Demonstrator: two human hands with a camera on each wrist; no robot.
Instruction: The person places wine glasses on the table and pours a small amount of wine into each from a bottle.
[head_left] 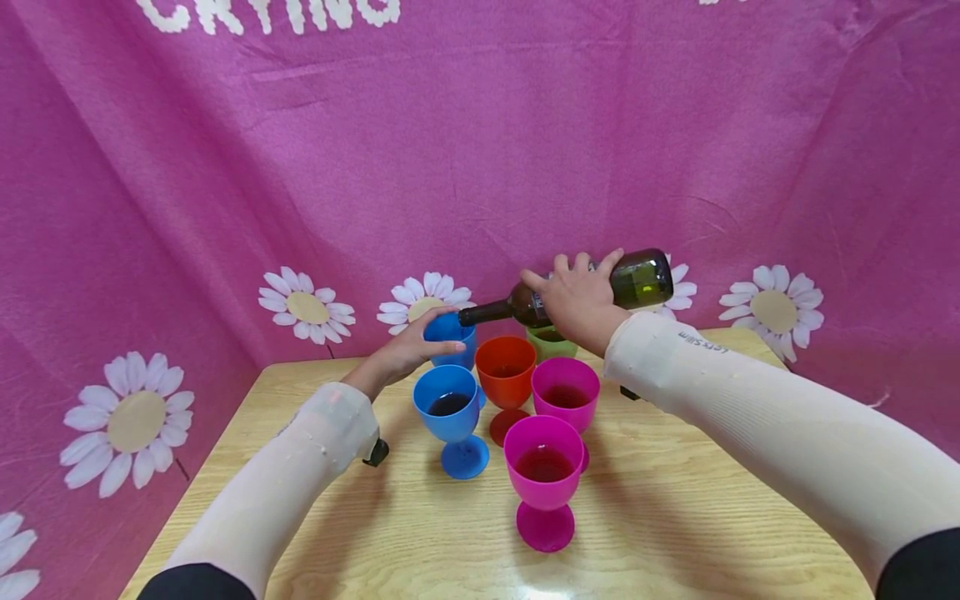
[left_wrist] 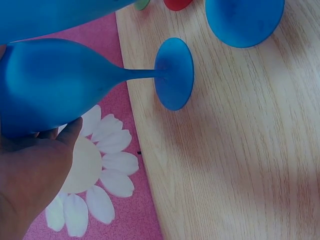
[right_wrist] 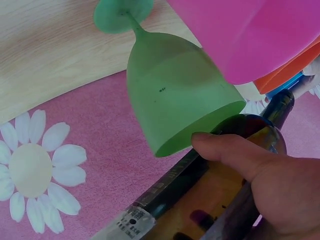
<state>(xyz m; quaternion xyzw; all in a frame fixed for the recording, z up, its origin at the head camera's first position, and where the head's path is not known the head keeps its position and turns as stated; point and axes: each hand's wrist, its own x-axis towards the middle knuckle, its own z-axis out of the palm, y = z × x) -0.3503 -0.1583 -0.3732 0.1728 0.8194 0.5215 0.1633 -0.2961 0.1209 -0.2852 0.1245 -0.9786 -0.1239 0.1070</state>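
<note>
My left hand (head_left: 408, 350) holds the bowl of a blue goblet (left_wrist: 55, 85) at the back left, thumb and fingers around its sides. My right hand (head_left: 581, 300) grips a dark green wine bottle (head_left: 641, 279) from above, tilted almost level. The bottle's mouth sits right at the rim of that goblet. In the right wrist view the thumb lies along the bottle, and amber shows through the glass. A green goblet (right_wrist: 175, 90) stands below the bottle. In front are an orange-red goblet (head_left: 508, 392) and another blue goblet (head_left: 453, 431), both with dark liquid inside.
Two pink goblets (head_left: 543, 496) with reddish liquid stand nearer the front, one behind the other. All stand on a light wooden table (head_left: 420, 550). A pink cloth (head_left: 480, 167) with white daisies hangs close behind the table's back edge.
</note>
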